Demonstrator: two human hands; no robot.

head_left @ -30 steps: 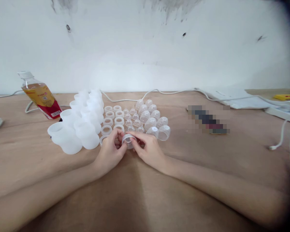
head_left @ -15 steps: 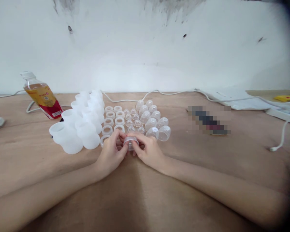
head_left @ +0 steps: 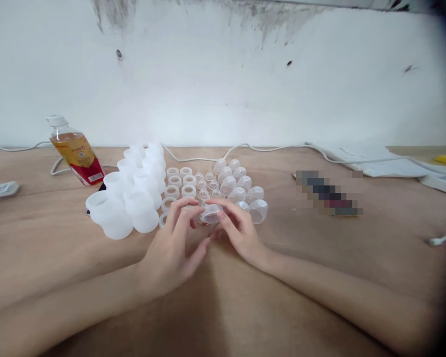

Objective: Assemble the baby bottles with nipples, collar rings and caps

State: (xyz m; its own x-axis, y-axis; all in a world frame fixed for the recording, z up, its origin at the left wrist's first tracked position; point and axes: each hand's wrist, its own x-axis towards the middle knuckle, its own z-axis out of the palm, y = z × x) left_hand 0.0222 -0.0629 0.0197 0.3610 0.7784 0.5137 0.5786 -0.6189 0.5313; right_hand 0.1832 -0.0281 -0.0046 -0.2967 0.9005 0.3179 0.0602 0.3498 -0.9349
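Note:
My right hand (head_left: 241, 233) pinches a translucent bottle collar ring (head_left: 210, 215) between thumb and fingers, tilted just above the table; whether a teat sits in it I cannot tell. My left hand (head_left: 174, 238) is beside it on the left, thumb and fingers spread, holding nothing. Behind the hands, in rows from left to right, stand frosted white baby bottles (head_left: 143, 210), more collar rings (head_left: 171, 191), clear teats (head_left: 213, 185) and clear domed caps (head_left: 258, 211). My left fingers hide part of the nearest rings.
A drink bottle (head_left: 78, 153) with a yellow and red label stands at the left. A blurred-out dark object (head_left: 325, 193) lies at the right. A white cable (head_left: 275, 147) runs along the wall, past a white sheet (head_left: 367, 158). A white device (head_left: 2, 191) is at the far left.
My left hand has let go of the collar ring, drawn back to the left and opened. The right hand keeps the ring, now tilted. The whole view has shifted slightly.

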